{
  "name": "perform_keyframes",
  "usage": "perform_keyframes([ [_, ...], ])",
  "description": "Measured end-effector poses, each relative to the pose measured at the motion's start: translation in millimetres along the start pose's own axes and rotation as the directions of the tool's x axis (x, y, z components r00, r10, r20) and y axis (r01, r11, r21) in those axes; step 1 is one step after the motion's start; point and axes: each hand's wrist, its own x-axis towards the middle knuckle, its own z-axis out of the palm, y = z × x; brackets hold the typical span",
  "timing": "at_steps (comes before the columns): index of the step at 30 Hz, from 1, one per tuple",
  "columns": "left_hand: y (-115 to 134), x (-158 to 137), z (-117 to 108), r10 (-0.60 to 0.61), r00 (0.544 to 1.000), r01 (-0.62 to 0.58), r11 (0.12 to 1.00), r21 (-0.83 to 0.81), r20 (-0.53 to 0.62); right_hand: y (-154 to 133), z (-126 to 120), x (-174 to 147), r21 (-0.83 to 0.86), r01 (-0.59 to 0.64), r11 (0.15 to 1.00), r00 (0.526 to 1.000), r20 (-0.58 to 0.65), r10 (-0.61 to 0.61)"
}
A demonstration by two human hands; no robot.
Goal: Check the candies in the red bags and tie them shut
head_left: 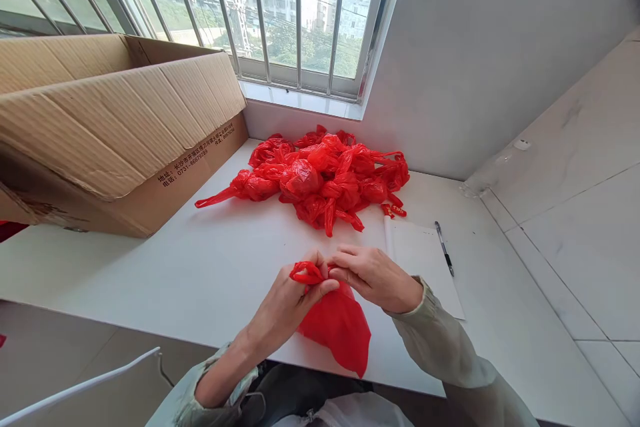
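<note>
A red plastic bag (340, 330) hangs between my hands near the table's front edge, its lower part spread out below them. My left hand (295, 293) is closed round the gathered top of the bag, with a loop of red plastic showing above the thumb. From the right, my right hand (373, 277) pinches the same gathered part, fingertips close to the left thumb. Beyond my hands lies a heap of crumpled, knotted red plastic bags (303, 179). What the bags contain cannot be made out.
An open cardboard box (195, 163) stands at the left. On the white table (220, 273), a sheet of paper (420, 260) and a black pen (444, 250) lie to the right, with small red packets (395, 211) beside the heap. A barred window (280, 20) is behind.
</note>
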Motion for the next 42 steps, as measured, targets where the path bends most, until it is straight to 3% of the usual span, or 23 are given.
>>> perform_keyframes([
  [2, -1, 1, -3, -0.025, 0.998, 0.026, 1.000, -0.010, 0.051, 8, 2, -1, -0.053, 0.022, 0.998, 1.000, 0.000, -0.022],
  [5, -2, 1, -6, -0.053, 0.993, 0.056, 0.998, -0.029, 0.108, 7, -1, -3, -0.150, -0.014, 0.989, 0.991, -0.135, -0.006],
  [10, -7, -1, -17, -0.135, 0.987, 0.147, 0.978, -0.146, 0.089, -14, 2, -23, -0.279, -0.086, 0.956, 0.959, -0.282, 0.004],
  [14, -18, -2, -23, -0.194, 0.974, 0.226, 0.872, -0.434, 0.118, -32, 25, -43, -0.260, -0.042, 0.965, 0.980, -0.198, -0.011],
  [17, -22, -4, -23, -0.239, 0.962, 0.272, 0.810, -0.519, 0.131, -36, 35, -51, -0.300, -0.010, 0.954, 0.993, -0.113, -0.025],
  [19, -21, -7, -23, -0.208, 0.969, 0.246, 0.847, -0.471, 0.132, -33, 29, -51, -0.254, -0.049, 0.966, 0.992, -0.128, 0.017],
  [22, -15, -11, -22, -0.095, 0.984, 0.136, 0.949, -0.284, 0.152, -24, 18, -40, 0.094, -0.138, 0.986, 0.948, -0.274, 0.159],
  [24, -11, -13, -21, -0.011, 0.987, 0.028, 0.994, -0.104, 0.159, -18, 19, -27, 0.386, -0.119, 0.915, 0.925, -0.293, 0.244],
  [26, -10, -15, -18, 0.084, 0.987, -0.095, 0.993, 0.075, 0.135, -13, 31, -12, 0.557, -0.098, 0.825, 0.939, -0.224, 0.263],
  [29, -14, -16, -11, 0.299, 0.953, -0.300, 0.913, 0.277, 0.048, -6, 55, 1, 0.659, -0.141, 0.739, 0.937, -0.152, 0.314],
  [31, -19, -17, -7, 0.460, 0.888, -0.418, 0.818, 0.396, -0.012, -3, 67, 3, 0.726, -0.165, 0.668, 0.916, -0.138, 0.376],
  [33, -24, -19, -4, 0.572, 0.818, -0.471, 0.724, 0.503, -0.057, 0, 71, 2, 0.786, -0.171, 0.594, 0.912, -0.102, 0.398],
  [35, -27, -21, -3, 0.608, 0.789, -0.461, 0.681, 0.569, -0.088, 2, 69, 1, 0.817, -0.170, 0.551, 0.920, -0.069, 0.386],
  [38, -31, -23, -6, 0.594, 0.797, -0.432, 0.687, 0.584, -0.108, 1, 57, 3, 0.769, -0.173, 0.615, 0.934, -0.070, 0.350],
  [42, -31, -24, -18, 0.517, 0.855, -0.421, 0.739, 0.526, -0.040, -7, 43, 6, 0.523, -0.117, 0.844, 0.967, -0.132, 0.216],
])
